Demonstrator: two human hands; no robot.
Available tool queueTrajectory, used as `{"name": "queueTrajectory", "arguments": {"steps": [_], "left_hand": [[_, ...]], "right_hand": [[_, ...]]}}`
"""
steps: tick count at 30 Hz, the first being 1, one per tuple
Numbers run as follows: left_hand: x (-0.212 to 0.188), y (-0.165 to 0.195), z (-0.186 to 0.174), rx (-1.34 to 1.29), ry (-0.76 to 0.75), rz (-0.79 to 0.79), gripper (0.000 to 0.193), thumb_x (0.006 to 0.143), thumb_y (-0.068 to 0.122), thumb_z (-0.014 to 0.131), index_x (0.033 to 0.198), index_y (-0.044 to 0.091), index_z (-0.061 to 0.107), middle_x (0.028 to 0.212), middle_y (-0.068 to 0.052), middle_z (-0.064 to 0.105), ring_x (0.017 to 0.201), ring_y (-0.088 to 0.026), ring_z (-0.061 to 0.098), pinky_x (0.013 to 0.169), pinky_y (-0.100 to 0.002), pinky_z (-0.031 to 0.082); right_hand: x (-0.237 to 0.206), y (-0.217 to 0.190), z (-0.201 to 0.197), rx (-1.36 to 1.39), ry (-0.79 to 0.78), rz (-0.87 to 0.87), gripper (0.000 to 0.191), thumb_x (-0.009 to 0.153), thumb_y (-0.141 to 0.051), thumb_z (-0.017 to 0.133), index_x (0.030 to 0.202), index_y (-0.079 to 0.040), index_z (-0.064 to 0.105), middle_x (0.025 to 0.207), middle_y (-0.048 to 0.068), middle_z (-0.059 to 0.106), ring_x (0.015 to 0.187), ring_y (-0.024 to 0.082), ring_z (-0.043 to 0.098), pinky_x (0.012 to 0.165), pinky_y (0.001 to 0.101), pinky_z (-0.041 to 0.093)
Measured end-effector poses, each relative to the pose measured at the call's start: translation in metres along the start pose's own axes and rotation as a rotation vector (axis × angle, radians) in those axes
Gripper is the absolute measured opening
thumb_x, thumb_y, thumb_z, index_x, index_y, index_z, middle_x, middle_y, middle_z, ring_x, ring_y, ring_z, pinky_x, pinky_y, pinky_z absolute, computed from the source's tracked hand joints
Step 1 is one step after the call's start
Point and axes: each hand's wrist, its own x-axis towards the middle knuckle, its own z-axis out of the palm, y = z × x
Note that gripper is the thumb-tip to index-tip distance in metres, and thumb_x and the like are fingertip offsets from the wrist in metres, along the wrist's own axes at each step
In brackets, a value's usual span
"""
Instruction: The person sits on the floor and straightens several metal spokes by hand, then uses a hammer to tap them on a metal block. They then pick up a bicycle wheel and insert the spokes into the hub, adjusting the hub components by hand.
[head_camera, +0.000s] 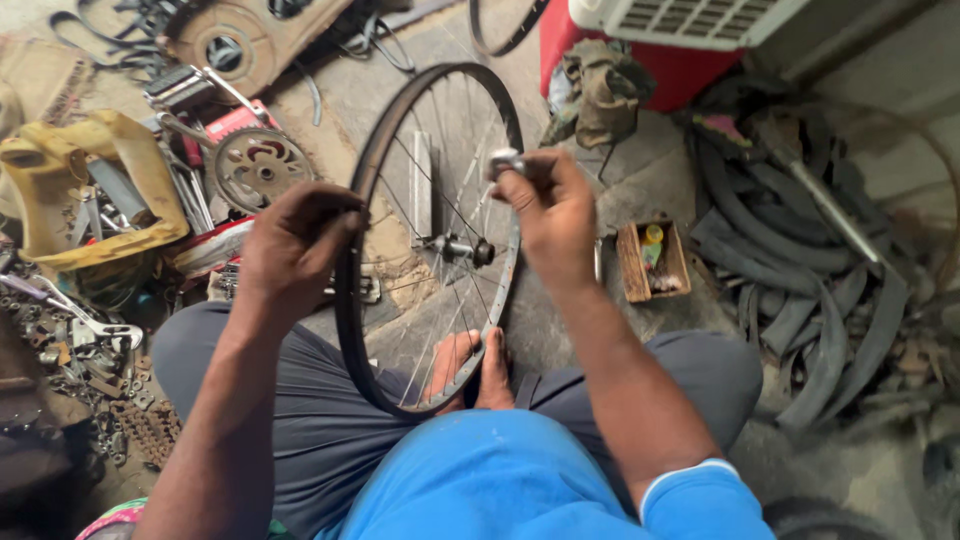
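Seated on the floor, a person steadies an upright bicycle wheel rim (352, 200) between the knees; the left hand (290, 245) clasps its left edge, fingers closed around it, while the right hand (550, 205) pinches a small metal spoke tool (505, 162) at the right edge.

This is a bicycle repair workshop, worked at floor level. A bare spoked wheel rim (430, 240) stands in the middle of a stained concrete floor (640, 180). Chainrings (262, 167) and loose metal parts lie far left, wrenches and scrap (90, 340) near left, and a heap of old rubber tyres (800, 270) fills the right.
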Motion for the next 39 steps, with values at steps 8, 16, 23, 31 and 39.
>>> {"name": "queueTrajectory", "arguments": {"steps": [8, 16, 23, 31, 39], "left_hand": [[-0.017, 0.027, 0.037, 0.718, 0.145, 0.546, 0.010, 0.098, -0.006, 0.065, 0.106, 0.001, 0.063, 0.106, -0.018, 0.063, 0.103, -0.038, 0.061, 0.091, -0.047, 0.050], [-0.041, -0.010, 0.184, 0.746, -0.510, 0.300, 0.016, 0.092, 0.015, 0.064, 0.103, 0.004, 0.060, 0.099, -0.019, 0.065, 0.098, -0.038, 0.065, 0.082, -0.049, 0.052], [-0.017, 0.024, 0.137, 0.582, -0.056, 0.497, 0.030, 0.091, 0.004, 0.070, 0.121, 0.006, 0.067, 0.127, -0.018, 0.065, 0.118, -0.038, 0.062, 0.100, -0.046, 0.050], [0.028, 0.006, 0.020, 0.519, 0.243, 0.225, 0.029, 0.109, 0.013, 0.058, 0.133, -0.002, 0.062, 0.113, -0.019, 0.067, 0.104, -0.033, 0.063, 0.093, -0.043, 0.051], [0.045, -0.043, -0.010, -0.202, 0.051, -0.134, 0.033, 0.108, 0.016, 0.044, 0.133, -0.001, 0.055, 0.107, -0.012, 0.073, 0.092, -0.018, 0.073, 0.084, -0.030, 0.059]], "right_hand": [[-0.037, 0.095, -0.128, -0.319, 0.308, 0.269, 0.009, 0.100, -0.005, 0.067, 0.102, 0.000, 0.060, 0.091, 0.008, 0.074, 0.074, 0.013, 0.072, 0.066, 0.0256, 0.059], [-0.071, 0.118, -0.187, -0.260, 0.409, 0.473, 0.020, 0.099, -0.004, 0.061, 0.118, 0.000, 0.066, 0.091, 0.009, 0.073, 0.070, 0.013, 0.070, 0.059, 0.0255, 0.056], [-0.069, 0.081, -0.148, 0.101, 0.276, 0.458, 0.033, 0.096, -0.003, 0.061, 0.129, -0.003, 0.062, 0.092, 0.009, 0.071, 0.072, 0.016, 0.073, 0.063, 0.0290, 0.061], [-0.037, 0.041, -0.051, 0.295, -0.042, 0.389, 0.043, 0.092, 0.006, 0.068, 0.134, 0.004, 0.057, 0.107, 0.010, 0.070, 0.091, 0.019, 0.074, 0.081, 0.0327, 0.063], [-0.011, 0.033, 0.026, 0.318, -0.182, 0.404, 0.046, 0.091, 0.007, 0.071, 0.135, 0.007, 0.056, 0.110, 0.012, 0.070, 0.096, 0.020, 0.074, 0.088, 0.0300, 0.062]]}}
